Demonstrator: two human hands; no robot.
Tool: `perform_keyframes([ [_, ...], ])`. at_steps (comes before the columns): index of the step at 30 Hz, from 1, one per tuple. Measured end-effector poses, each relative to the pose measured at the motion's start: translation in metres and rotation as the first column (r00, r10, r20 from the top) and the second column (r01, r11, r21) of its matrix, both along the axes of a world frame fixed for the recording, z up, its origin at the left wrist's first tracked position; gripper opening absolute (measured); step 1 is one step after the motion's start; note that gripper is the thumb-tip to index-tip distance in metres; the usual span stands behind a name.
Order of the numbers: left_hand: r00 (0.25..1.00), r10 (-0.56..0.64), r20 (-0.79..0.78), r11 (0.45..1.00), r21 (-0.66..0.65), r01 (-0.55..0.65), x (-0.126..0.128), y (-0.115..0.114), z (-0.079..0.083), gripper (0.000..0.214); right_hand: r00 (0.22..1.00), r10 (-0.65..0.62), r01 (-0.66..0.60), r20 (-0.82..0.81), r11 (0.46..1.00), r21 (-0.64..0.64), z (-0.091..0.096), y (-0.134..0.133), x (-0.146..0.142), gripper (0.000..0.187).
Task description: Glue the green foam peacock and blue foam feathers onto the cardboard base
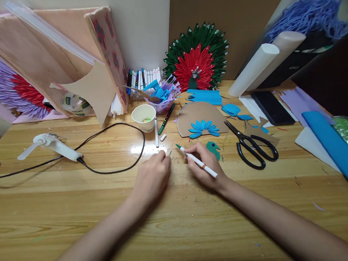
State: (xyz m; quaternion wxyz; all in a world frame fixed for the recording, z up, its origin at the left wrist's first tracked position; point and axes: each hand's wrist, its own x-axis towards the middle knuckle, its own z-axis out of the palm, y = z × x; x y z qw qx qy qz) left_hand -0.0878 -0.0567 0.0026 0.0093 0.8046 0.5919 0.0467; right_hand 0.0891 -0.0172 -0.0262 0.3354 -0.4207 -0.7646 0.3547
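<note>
My right hand holds a white marker like a pen, its green tip uncapped and pointing up and left. My left hand is closed in a pinch over the table, with a tiny green sliver sticking out at its fingertips. Just beyond the right hand lies a green bird-head cutout with a dark eye, partly covered by the hand. Farther back, a rounded cardboard piece carries a fan of blue paper petals. A small white cap lies between the hands and the paper cup.
Black-handled scissors lie partly open on the right, near blue paper leaves and a phone. A white glue gun with a looping black cord is at left. Behind stand markers and a green-and-red paper peacock.
</note>
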Motion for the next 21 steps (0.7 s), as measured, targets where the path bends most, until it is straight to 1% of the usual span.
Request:
perform_keyframes([
  [2,0.993,0.064,0.101,0.998,-0.018,-0.063,-0.004,0.003,-0.001,0.024,0.995,-0.064,0.060,-0.077,0.997,-0.050,-0.002,0.000,0.001,0.012],
  [5,0.960,0.128,0.250,0.992,-0.040,-0.122,-0.008,0.006,-0.003,0.021,0.979,-0.126,0.108,-0.163,0.988,-0.115,-0.003,0.001,0.000,0.013],
  [7,0.936,0.150,0.318,0.989,-0.055,-0.139,-0.010,0.008,-0.004,0.016,0.970,-0.132,0.104,-0.205,0.985,-0.139,-0.003,0.001,0.000,0.013],
  [10,0.903,0.180,0.390,0.984,-0.068,-0.167,-0.010,0.008,-0.006,0.009,0.964,-0.118,0.085,-0.238,0.986,-0.144,-0.001,0.002,-0.001,0.013],
  [13,0.867,0.217,0.449,0.975,-0.061,-0.212,-0.009,0.009,-0.007,0.008,0.958,-0.122,0.085,-0.260,0.985,-0.150,0.000,0.002,-0.002,0.013],
  [16,0.847,0.245,0.473,0.963,-0.018,-0.268,-0.009,0.011,-0.008,0.009,0.942,-0.170,0.128,-0.288,0.979,-0.159,0.000,0.003,-0.002,0.014],
  [19,0.839,0.260,0.478,0.949,0.035,-0.314,-0.012,0.013,-0.007,0.014,0.928,-0.222,0.190,-0.298,0.973,-0.131,0.000,0.004,-0.002,0.015],
  [21,0.842,0.253,0.476,0.945,0.064,-0.320,-0.014,0.015,-0.006,0.016,0.924,-0.239,0.220,-0.297,0.971,-0.097,0.001,0.004,-0.002,0.016],
])
